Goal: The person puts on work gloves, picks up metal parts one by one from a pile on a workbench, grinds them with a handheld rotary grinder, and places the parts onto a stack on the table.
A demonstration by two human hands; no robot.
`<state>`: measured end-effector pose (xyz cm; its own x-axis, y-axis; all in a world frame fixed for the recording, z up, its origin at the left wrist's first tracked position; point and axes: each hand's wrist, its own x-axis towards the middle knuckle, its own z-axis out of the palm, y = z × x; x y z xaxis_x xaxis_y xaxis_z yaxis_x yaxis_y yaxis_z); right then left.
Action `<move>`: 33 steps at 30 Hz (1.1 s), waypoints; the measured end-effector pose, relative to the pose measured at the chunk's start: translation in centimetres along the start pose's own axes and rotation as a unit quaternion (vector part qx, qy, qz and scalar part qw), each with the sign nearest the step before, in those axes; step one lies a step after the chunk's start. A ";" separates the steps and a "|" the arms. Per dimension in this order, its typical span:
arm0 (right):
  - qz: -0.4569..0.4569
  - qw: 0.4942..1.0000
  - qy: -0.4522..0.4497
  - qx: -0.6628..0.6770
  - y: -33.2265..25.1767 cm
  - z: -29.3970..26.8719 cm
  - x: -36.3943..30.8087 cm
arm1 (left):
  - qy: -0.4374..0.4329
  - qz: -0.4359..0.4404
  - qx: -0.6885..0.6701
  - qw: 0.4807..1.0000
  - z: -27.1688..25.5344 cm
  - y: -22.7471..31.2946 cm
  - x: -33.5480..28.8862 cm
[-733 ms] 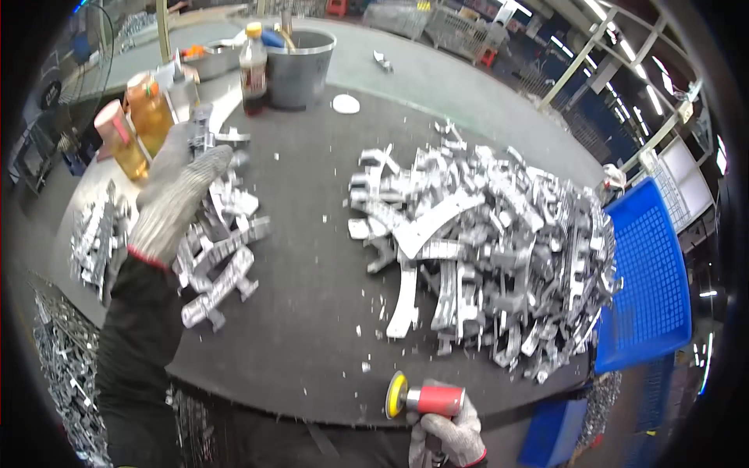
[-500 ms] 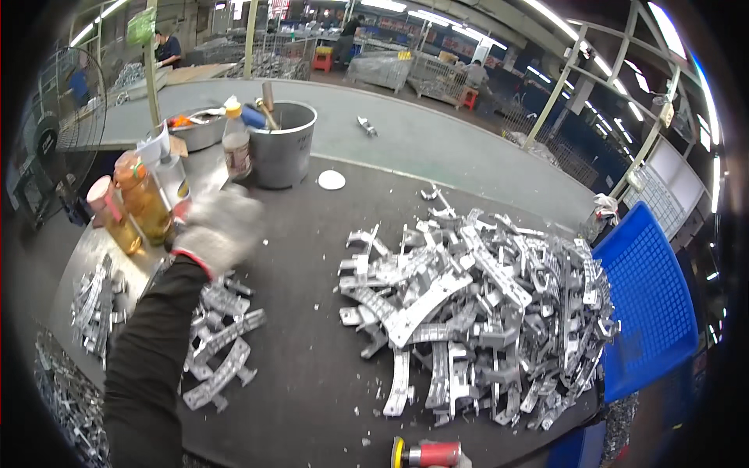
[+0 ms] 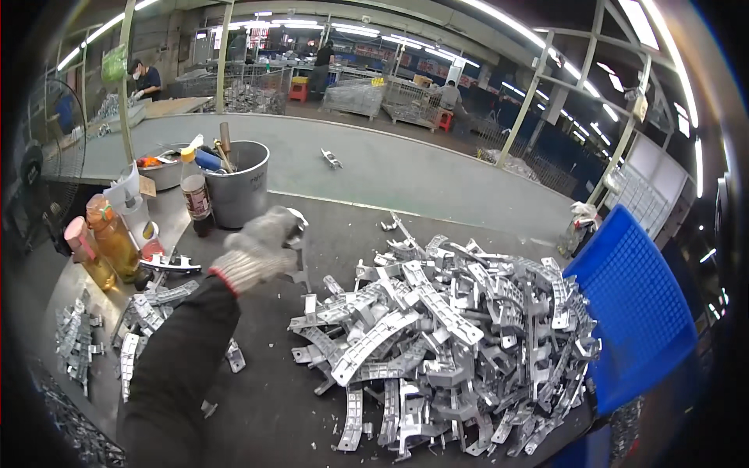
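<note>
My left hand [image 3: 261, 243], in a pale knitted glove with a red cuff, is closed on a curved grey metal bracket [image 3: 300, 264] above the dark table surface. The bracket hangs from the finger side of the glove, just left of a large heap of similar silvery brackets [image 3: 452, 335]. A white round piece [image 3: 296, 218] shows partly behind the hand. Below my forearm lie more brackets [image 3: 148, 312], some partly hidden by the black sleeve. My right hand is out of view.
A grey bucket [image 3: 251, 183] with tool handles stands beyond my hand, beside a yellow-capped bottle [image 3: 195, 191]. Amber bottles [image 3: 113, 238] stand at left. A blue plastic basket [image 3: 636, 304] leans at the heap's right. One bracket [image 3: 331, 159] lies on the green surface beyond.
The view has shifted, so most things sit lower and further left. My left hand has moved right toward the heap and now shows a bracket. The red tool with a yellow disc has left view.
</note>
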<state>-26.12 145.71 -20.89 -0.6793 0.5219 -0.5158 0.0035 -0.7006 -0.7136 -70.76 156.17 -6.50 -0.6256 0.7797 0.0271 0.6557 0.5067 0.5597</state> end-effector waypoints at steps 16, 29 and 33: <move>-0.253 0.899 -0.031 -0.357 1.6 -1.1 0.3 | -0.159 0.158 0.251 0.942 3.7 -3.0 -27.7; -0.101 0.971 0.077 -0.201 1.7 0.7 -0.9 | -0.175 0.204 0.045 0.962 6.3 -10.8 -31.0; -0.086 0.971 0.096 -0.199 1.7 2.2 -1.0 | -0.063 0.254 0.072 0.962 9.4 -11.8 -32.4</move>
<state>-27.01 142.92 -20.52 -0.5459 0.7223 -0.4247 0.2124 -0.3710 -0.9040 -54.27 128.34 -21.74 -0.1589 0.9742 0.1605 0.9210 0.0877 0.3795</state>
